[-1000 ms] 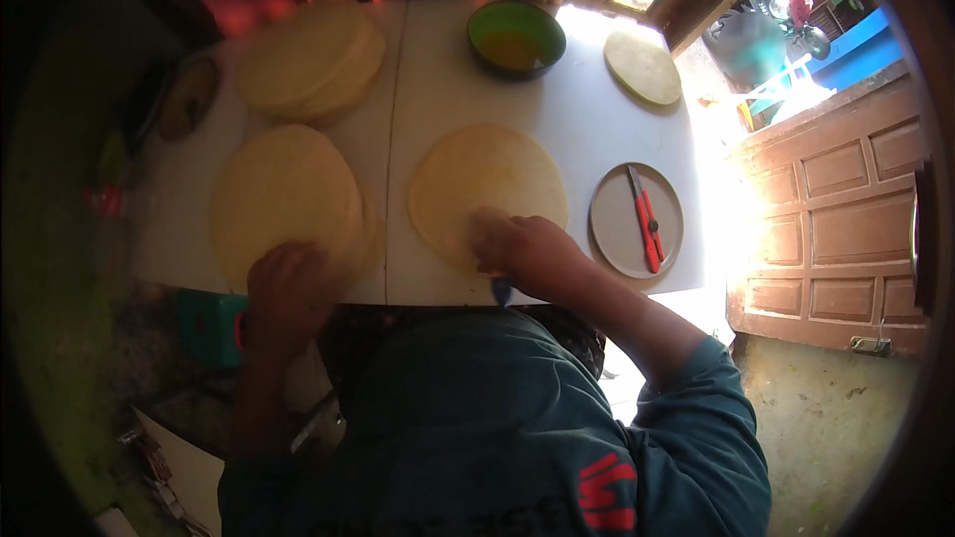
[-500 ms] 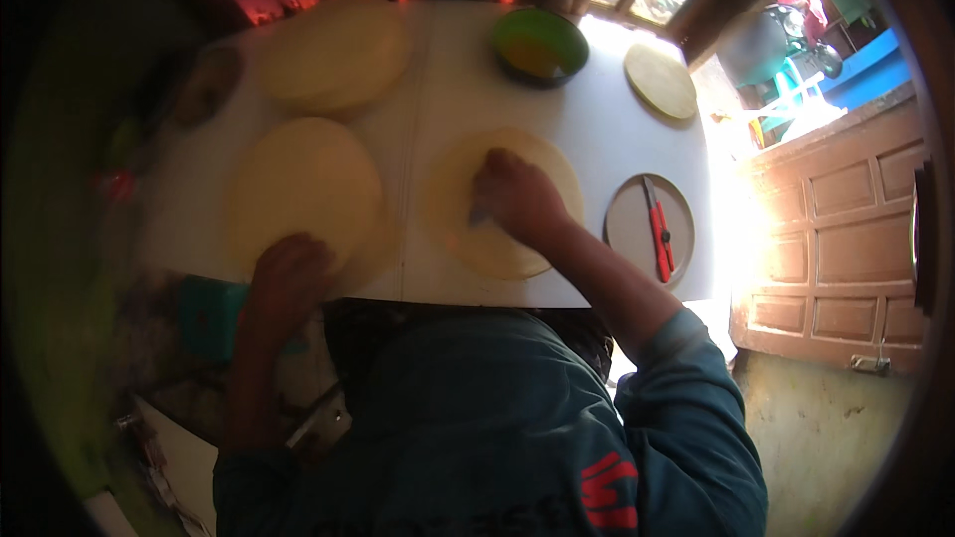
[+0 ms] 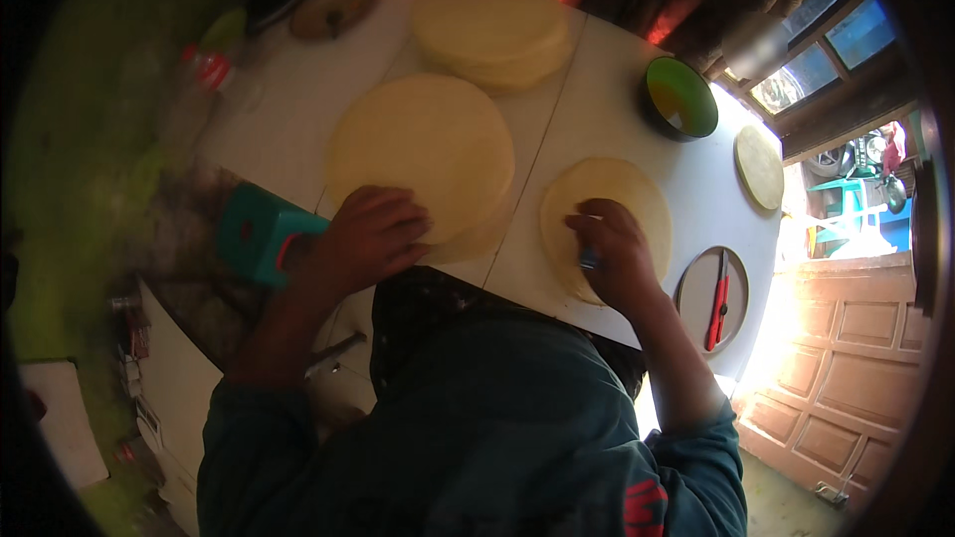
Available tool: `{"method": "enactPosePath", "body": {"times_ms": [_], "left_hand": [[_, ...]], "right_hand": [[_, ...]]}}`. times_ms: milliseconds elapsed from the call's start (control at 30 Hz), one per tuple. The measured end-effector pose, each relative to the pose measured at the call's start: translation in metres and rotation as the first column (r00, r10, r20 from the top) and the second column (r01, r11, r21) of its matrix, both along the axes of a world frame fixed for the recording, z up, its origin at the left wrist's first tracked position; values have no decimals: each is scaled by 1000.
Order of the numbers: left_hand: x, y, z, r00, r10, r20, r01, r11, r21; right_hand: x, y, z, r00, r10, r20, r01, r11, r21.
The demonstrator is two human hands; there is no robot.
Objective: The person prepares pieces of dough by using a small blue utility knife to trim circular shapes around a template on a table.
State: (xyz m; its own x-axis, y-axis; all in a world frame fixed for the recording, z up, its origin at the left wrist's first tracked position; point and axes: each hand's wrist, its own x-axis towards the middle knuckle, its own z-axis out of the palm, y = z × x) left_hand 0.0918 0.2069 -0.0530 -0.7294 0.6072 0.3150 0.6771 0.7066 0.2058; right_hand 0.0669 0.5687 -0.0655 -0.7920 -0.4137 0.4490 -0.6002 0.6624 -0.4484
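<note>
My left hand point(image 3: 381, 232) lies on the near edge of a large stack of thin, round, pale yellow sheets point(image 3: 423, 144), its fingers laid over the rim. Over a second, smaller yellow round point(image 3: 617, 184) to the right, my right hand point(image 3: 614, 249) is closed. A small bluish-grey piece point(image 3: 588, 259) shows under its fingers; what it is I cannot make out. Behind these stands a taller stack of the same yellow rounds point(image 3: 492, 30).
The white table point(image 3: 532, 239) also carries a green bowl point(image 3: 681, 99) with yellowish contents, a yellow disc point(image 3: 759, 167) at the right edge, and a plate point(image 3: 736, 313) bearing a red-handled cutter point(image 3: 717, 308). Left are a round lid point(image 3: 333, 8) and a teal stool point(image 3: 264, 234).
The view has swung left, so the table's things sit farther right in the picture. My left hand stays at the large stack's near edge; my right hand remains closed over the smaller round.
</note>
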Motion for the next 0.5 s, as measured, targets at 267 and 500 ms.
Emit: {"method": "enactPosePath", "body": {"times_ms": [267, 500], "left_hand": [[-9, -2, 0, 998, -15, 65, 17, 999, -30], [-12, -7, -3, 992, -39, 117, 28, 995, 91]], "right_hand": [[-33, -104, 19, 868, 381, 318, -441, 887, 140], [-50, -118, 28, 811, 370, 453, -487, 856, 172]]}}
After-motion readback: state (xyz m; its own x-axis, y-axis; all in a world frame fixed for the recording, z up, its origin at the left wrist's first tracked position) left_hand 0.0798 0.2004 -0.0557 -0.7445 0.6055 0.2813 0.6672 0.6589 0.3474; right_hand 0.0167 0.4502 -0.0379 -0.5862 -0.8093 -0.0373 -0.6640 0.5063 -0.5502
